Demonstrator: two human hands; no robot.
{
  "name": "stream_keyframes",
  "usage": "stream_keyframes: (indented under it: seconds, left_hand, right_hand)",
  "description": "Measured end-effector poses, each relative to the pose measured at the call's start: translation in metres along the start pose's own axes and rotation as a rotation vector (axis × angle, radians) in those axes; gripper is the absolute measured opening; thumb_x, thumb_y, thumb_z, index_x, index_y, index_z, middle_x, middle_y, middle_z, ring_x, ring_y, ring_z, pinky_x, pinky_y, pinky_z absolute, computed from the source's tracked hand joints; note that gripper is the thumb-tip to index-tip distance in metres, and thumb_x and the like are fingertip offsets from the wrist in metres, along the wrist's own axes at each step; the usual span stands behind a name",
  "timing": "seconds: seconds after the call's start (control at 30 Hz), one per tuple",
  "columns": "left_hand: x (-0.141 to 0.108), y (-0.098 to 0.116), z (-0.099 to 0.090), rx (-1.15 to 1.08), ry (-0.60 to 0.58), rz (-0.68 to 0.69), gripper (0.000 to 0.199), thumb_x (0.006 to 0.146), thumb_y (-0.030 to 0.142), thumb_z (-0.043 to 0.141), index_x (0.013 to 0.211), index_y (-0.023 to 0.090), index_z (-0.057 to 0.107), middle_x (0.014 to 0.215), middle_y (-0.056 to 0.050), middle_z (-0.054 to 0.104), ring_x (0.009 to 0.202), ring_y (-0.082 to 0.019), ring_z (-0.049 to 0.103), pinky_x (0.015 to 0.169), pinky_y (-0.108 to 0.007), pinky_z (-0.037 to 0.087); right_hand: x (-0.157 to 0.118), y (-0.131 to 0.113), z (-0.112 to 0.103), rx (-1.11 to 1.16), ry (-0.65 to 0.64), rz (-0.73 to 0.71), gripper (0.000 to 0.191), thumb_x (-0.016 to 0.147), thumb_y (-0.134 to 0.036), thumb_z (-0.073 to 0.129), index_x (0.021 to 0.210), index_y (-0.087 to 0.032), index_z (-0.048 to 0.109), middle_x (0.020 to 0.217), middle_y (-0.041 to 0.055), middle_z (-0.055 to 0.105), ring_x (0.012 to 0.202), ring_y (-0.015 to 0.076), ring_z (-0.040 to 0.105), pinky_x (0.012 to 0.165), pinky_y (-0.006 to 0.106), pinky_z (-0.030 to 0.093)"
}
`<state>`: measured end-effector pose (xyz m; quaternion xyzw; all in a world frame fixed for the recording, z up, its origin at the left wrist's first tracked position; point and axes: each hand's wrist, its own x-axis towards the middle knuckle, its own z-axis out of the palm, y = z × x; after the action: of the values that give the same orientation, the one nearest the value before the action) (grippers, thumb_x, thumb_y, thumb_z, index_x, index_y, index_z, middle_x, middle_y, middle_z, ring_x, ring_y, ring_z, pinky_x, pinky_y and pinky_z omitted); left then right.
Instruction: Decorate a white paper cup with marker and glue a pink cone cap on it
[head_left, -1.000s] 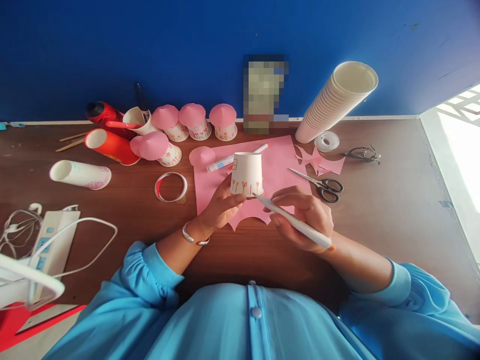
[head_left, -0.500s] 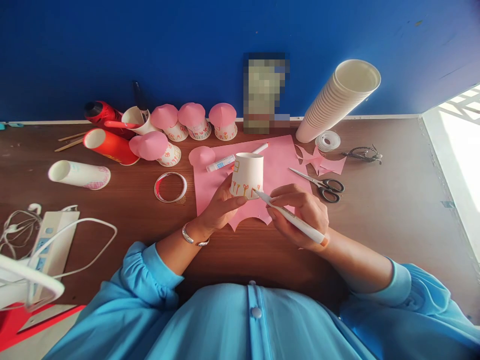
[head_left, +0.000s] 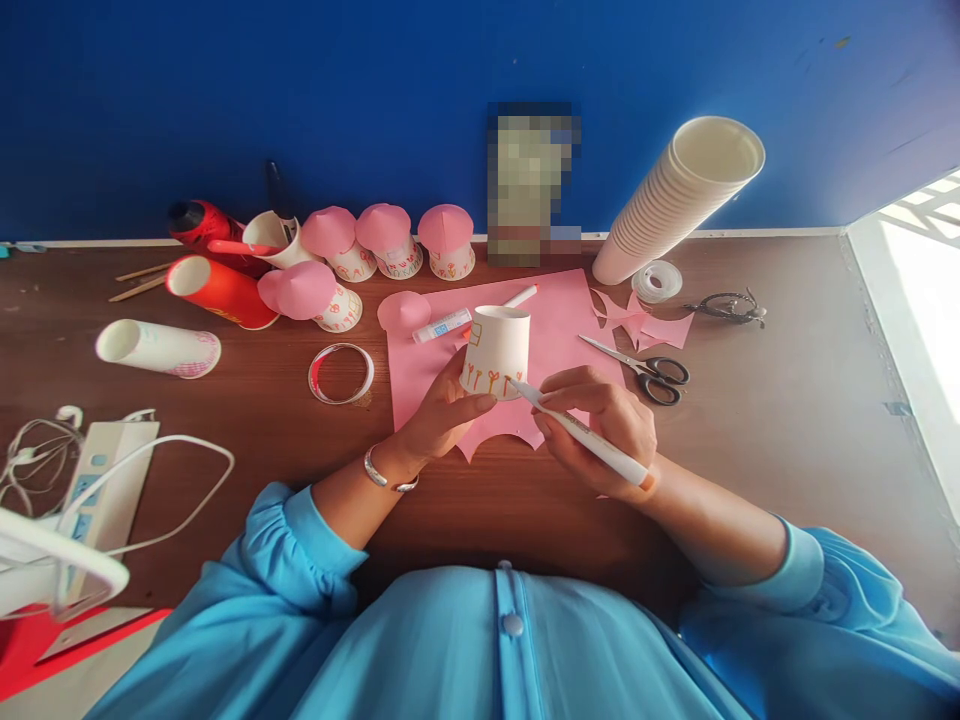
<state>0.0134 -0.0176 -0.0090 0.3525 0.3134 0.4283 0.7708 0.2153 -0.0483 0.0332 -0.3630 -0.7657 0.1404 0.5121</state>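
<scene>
My left hand (head_left: 444,412) grips a white paper cup (head_left: 501,345) by its lower left side, its thumb near the base. Orange-brown flower shapes run around the cup's lower part, and a small window-like square shows at its upper left. In my right hand (head_left: 604,425) is a white marker (head_left: 589,440), its tip touching the cup's lower right side. Beneath the cup lies a sheet of pink paper (head_left: 559,310) with cut curved edges, and on it rest a glue stick (head_left: 442,326) and another marker (head_left: 521,296).
Behind stand decorated cups with pink cone tops (head_left: 445,230) and a tall cup stack (head_left: 675,200). Scissors (head_left: 660,378), a tape roll (head_left: 656,283) and glasses (head_left: 726,308) lie right. A red cup (head_left: 225,295), paper ring (head_left: 340,374) and power strip (head_left: 105,490) are left.
The cup has shifted very slightly to the right in my left hand. My right hand and the marker have barely moved.
</scene>
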Motion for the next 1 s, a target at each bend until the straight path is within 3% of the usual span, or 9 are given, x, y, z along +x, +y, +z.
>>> stream_keyframes:
  seconds: [0.57,1.0]
  left_hand:
    - [-0.0001,0.0001,-0.0004,-0.003,-0.032,0.013,0.061,0.075,0.041,0.095,0.13,0.028,0.072,0.121,-0.006,0.077,0.116,-0.028,0.07,0.104,-0.044,0.053]
    - [0.0008,0.0009,0.001,0.009,0.005,0.012,0.062,0.073,0.042,0.096,0.127,0.027,0.072,0.112,-0.005,0.077,0.109,-0.027,0.071,0.102,-0.046,0.053]
  right_hand:
    - [-0.001,-0.0004,0.001,0.005,0.005,0.009,0.017,0.094,-0.011,0.07,0.104,-0.024,0.066,0.086,0.0035,0.077,0.071,0.018,0.078,0.059,0.028,0.062]
    - [-0.0007,-0.0004,-0.0013,-0.027,-0.004,0.015,0.018,0.093,-0.01,0.071,0.105,-0.024,0.066,0.088,0.0045,0.079,0.073,0.0187,0.079,0.061,0.028,0.064]
